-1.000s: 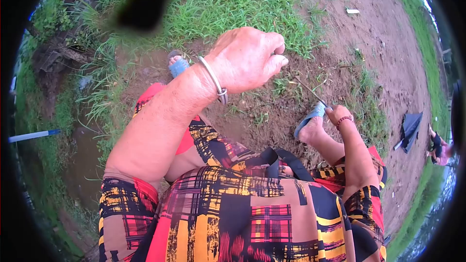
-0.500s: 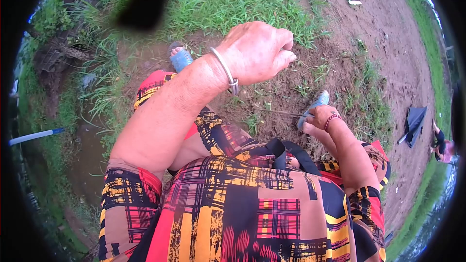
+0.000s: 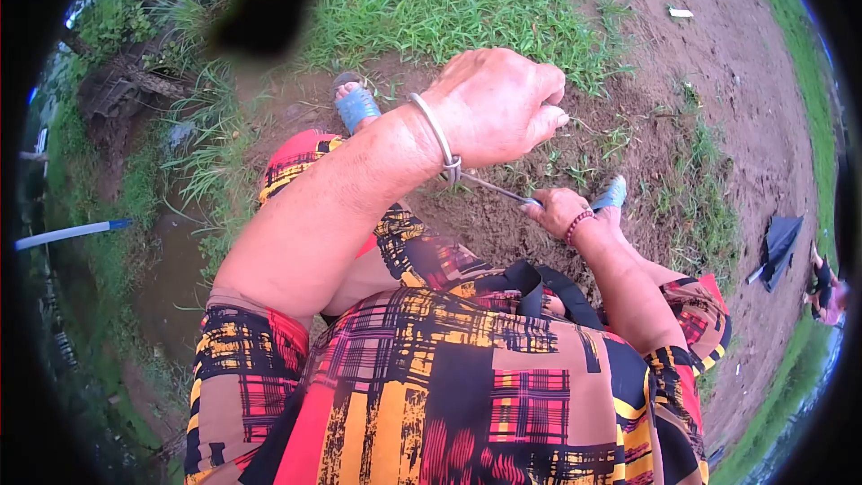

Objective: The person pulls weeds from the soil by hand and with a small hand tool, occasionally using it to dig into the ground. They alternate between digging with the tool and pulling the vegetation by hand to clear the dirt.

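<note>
My left hand (image 3: 503,108), with a silver bangle (image 3: 431,126) at its wrist, hangs over the bare soil near the grass. Its fingers are curled together, and what they hold, if anything, is hidden. Lower and to the right, my right hand (image 3: 557,214), wearing a dark red bead bracelet (image 3: 580,225), is closed on a thin dark rod (image 3: 494,187). The rod slants up and left over the muddy soil (image 3: 476,224), and its far end passes out of sight behind my left wrist.
Blue sandals (image 3: 357,106) are on my feet, set apart. Thick grass (image 3: 431,0) lies ahead. Muddy water (image 3: 171,278) is at the left, beside a blue-and-white pole (image 3: 72,234). A dark umbrella (image 3: 778,247) and another person (image 3: 826,292) are at far right.
My right hand has moved left, away from the right foot, and the rod has shifted left with it. My left hand appears slightly further right, along with the whole view.
</note>
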